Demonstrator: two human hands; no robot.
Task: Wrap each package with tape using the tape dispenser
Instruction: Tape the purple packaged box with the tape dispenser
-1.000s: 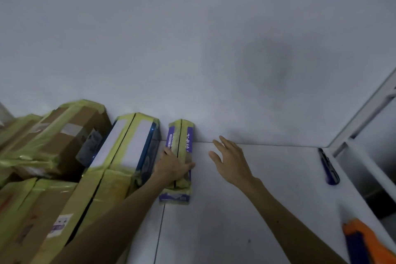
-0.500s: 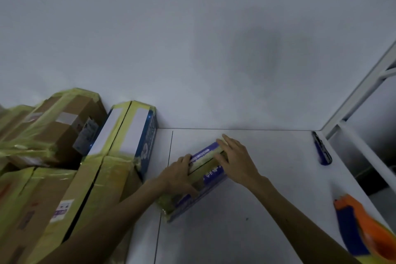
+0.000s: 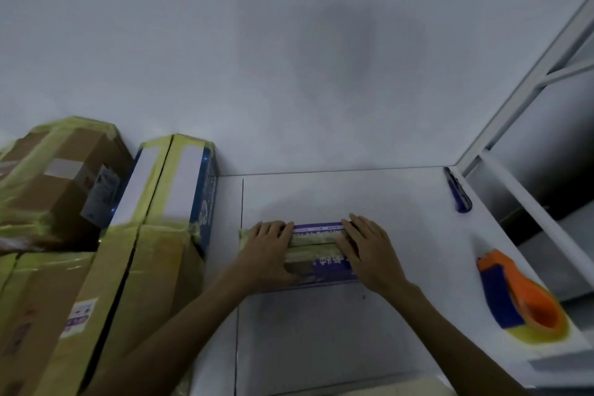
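Box (image 3: pixel 318 264) is pinned to the table (image 3: pixel 321 347), centre, under left hand (image 3: pixel 266 251) and right hand (image 3: pixel 369 254), fingers laid near-flat, nothing gripped. Dispenser (image 3: pixel 520 296) is parked well right; box could be skewed when one hand is lifted.

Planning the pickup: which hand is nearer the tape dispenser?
Right. The right hand rests on the purple package at its right end, with the tape dispenser to its right; the left hand rests on its left end, farther away.
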